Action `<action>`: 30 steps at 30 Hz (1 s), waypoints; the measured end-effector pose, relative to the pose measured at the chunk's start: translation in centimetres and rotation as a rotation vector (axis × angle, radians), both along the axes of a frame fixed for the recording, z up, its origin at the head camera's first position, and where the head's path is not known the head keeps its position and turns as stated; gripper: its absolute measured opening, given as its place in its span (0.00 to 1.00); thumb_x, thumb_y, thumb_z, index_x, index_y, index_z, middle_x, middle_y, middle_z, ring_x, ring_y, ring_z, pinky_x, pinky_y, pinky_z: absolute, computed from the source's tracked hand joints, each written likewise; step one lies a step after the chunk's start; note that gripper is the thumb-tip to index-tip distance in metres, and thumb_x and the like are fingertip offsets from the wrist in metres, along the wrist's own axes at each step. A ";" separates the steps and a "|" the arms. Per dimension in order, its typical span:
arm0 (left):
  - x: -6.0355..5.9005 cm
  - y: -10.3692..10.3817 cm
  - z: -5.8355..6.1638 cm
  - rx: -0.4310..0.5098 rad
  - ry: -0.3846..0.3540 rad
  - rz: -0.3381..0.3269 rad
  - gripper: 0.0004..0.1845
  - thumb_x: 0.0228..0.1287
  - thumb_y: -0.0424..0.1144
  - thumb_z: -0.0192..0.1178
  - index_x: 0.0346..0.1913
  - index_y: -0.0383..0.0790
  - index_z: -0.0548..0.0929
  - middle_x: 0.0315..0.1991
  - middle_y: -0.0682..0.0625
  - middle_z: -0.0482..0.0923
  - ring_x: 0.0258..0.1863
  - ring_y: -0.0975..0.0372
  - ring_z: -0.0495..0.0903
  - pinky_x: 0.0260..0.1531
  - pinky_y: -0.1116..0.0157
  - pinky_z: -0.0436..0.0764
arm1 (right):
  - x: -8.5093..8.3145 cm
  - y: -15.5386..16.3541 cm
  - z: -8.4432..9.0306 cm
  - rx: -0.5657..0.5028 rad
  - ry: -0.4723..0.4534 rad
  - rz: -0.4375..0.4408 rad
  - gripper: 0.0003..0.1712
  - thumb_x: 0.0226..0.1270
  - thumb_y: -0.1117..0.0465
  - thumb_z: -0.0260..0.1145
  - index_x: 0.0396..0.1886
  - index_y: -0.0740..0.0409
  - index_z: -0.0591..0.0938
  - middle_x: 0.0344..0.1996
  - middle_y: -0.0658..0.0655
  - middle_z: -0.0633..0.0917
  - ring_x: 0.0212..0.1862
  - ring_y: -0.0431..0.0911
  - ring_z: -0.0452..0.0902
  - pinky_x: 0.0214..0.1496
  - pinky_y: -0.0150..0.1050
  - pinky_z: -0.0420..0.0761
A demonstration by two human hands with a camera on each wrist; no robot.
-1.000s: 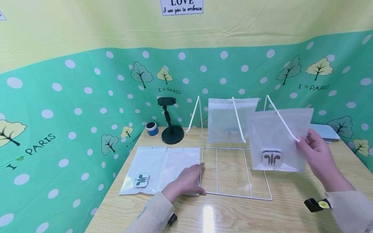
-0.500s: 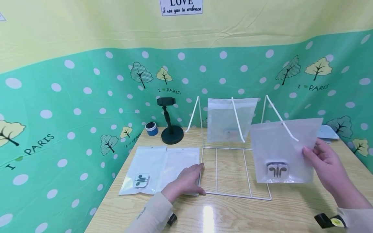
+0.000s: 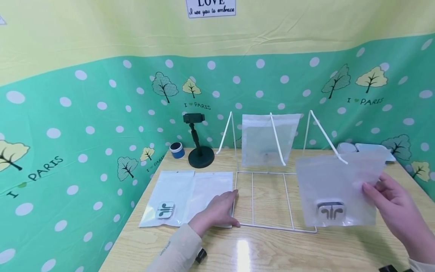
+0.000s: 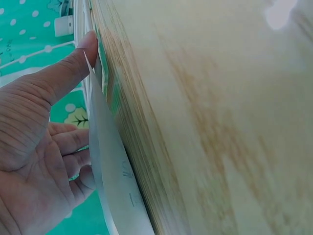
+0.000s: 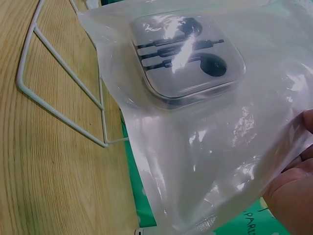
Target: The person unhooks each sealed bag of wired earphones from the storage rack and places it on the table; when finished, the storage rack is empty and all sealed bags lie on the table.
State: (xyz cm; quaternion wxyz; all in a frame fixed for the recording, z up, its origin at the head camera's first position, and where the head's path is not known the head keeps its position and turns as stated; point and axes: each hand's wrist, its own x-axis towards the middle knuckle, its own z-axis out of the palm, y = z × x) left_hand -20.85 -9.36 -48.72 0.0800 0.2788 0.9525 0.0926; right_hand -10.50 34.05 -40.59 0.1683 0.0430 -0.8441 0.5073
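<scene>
Right fingers: your right hand [image 3: 395, 206] pinches the right edge of a frosted bag [image 3: 338, 189], fingers curled against its face; your thumb is hidden behind the plastic.
Held bag: it hangs upright in the air over the front right part of the wire rack [image 3: 276, 200], just below the tip of the right hook [image 3: 326, 138]. An earphone case [image 3: 330, 210] sits in its bottom; the wrist view shows the case [image 5: 188, 54] through the plastic.
Left fingers: your left hand [image 3: 217, 211] lies flat, fingers straight, pressing the nearer of the flat bags [image 3: 188, 198] on the table [image 3: 258, 249], fingertips at the rack's left edge. It grips nothing.
Flat stack: one of these bags holds an earphone case [image 3: 165, 210]; how many lie there I cannot tell.
Rack: one bag [image 3: 268, 139] already hangs on the middle hook [image 3: 278, 139]. The left hook [image 3: 225, 133] is bare.
Progress: one bag is hung; the one in your fingers is off any hook, and the flat ones remain, so most looks undone.
</scene>
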 end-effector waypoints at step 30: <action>0.3 -0.4 -0.5 0.010 0.010 0.000 0.61 0.39 0.62 0.77 0.74 0.38 0.59 0.67 0.42 0.68 0.65 0.54 0.69 0.60 0.55 0.71 | -0.5 5.2 -0.5 -0.611 0.295 0.392 0.26 0.72 0.81 0.39 0.68 0.72 0.62 0.54 0.55 0.83 0.54 0.40 0.80 0.47 0.27 0.79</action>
